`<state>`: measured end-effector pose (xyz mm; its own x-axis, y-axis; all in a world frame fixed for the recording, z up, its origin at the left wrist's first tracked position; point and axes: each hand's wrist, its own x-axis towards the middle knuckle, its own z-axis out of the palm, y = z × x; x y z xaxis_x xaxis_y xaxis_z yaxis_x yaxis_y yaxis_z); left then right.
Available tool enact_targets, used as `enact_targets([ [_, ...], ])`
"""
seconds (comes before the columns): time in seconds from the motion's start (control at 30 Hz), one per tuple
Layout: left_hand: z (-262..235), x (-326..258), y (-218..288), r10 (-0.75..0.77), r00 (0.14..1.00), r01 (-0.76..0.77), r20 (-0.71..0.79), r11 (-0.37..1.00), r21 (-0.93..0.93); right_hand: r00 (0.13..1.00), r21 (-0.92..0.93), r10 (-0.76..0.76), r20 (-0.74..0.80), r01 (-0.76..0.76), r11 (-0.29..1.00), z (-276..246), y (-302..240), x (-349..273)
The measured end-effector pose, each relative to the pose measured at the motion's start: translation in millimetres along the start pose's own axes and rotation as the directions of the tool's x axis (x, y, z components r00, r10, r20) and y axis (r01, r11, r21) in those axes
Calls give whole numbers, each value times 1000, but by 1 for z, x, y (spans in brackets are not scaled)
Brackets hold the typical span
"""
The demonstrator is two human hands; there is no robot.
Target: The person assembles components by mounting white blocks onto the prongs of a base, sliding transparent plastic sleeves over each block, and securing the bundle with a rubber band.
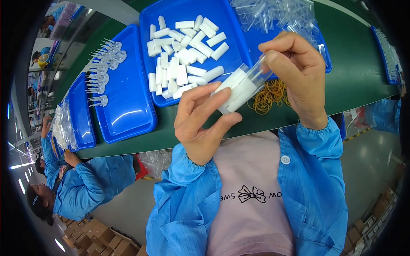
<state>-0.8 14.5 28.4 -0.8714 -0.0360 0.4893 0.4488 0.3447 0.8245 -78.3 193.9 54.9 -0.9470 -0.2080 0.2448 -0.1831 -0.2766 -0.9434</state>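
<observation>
My left hand (200, 117) is closed around a clear plastic holder (251, 90) with a white block (239, 88) showing in it. The holder is tilted, its upper end toward my right hand (302, 74). Thumb and forefinger of that right hand pinch a thin clear plastic piece (257, 71) at the holder's upper end. Whether the piece is joined to the holder, I cannot tell. Just behind my hands, a blue tray (232, 49) carries many loose white blocks (188, 55). A heap of yellow-brown rubber bands (270, 97) lies on the green table between my hands.
Clear plastic parts (273, 15) fill another blue tray (326, 59) at the back right. On the left, a blue tray (126, 102) holds clear pieces with thin stems (100, 79). A co-worker in blue (92, 183) sits farther left. Cardboard boxes (98, 234) stand on the floor.
</observation>
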Motion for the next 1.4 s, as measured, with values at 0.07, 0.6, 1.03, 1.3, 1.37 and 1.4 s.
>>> enact_targets([
  [0.07, 2, -3, -1, -75, 996, 70, -56, 994, -83, 1000, 32, 0, 13, -1, 999, 4, 3, -3],
  [0.6, 6, -1, -6, -141, 984, 118, -106, 974, -194, 975, -282, -216, -46, 194, 939, 9, 13, -18],
  [1.03, 17, 12, -6, -500, 808, 537, 311, 409, -738, 875, -793, -383, 296, 449, 411, 26, 17, -21],
  [1.3, 25, 6, -9, -517, 756, 616, 402, 353, -704, 866, -861, -430, 256, 406, 306, 24, 24, -15],
  [1.37, 20, 10, -12, -452, 771, 595, 448, 259, -761, 853, -822, -416, 315, 465, 330, 18, 27, -15],
  [1.4, 16, 12, -14, -461, 772, 589, 438, 258, -766, 836, -773, -402, 375, 521, 362, 17, 29, -15],
])
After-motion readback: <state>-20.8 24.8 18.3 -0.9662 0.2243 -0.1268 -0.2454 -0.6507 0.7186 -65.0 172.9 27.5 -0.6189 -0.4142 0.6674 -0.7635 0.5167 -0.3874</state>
